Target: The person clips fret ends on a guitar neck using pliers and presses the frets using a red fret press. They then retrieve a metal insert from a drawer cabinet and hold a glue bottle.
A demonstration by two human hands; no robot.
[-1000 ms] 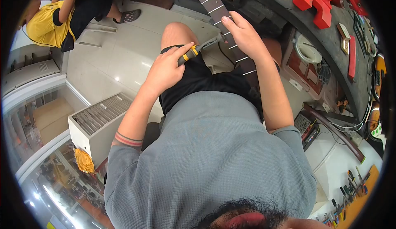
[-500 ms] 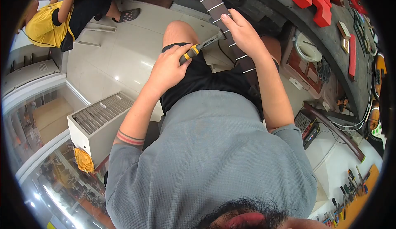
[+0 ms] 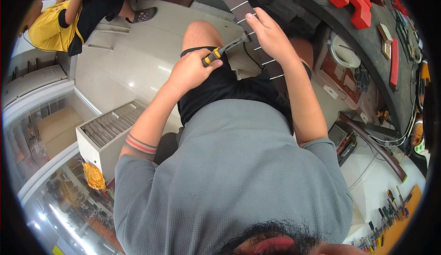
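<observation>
A guitar neck (image 3: 240,11) with a dark fretboard and pale metal frets slants from the top of the view down towards my lap. My right hand (image 3: 272,37) is wrapped over its right edge, thumb lying on the fretboard. Closed around a yellow-and-black handle, my left hand (image 3: 195,69) holds a hand tool (image 3: 212,56). The tool's narrow metal end points up and right and meets or nearly meets the neck's left edge; contact cannot be told. The exact kind of tool is unclear. My fingers hide part of the handle.
To the right curves a dark workbench (image 3: 367,39) with a red fixture (image 3: 351,0). A person in a yellow shirt (image 3: 53,28) sits at upper left. On the left are a slotted white box (image 3: 98,149) and glass cases. Several hand tools (image 3: 390,209) stand at lower right.
My left hand has turned and shifted slightly, and its thumb now shows more along the handle. The tool moves slightly with it. My right hand and the neck stay nearly in place.
</observation>
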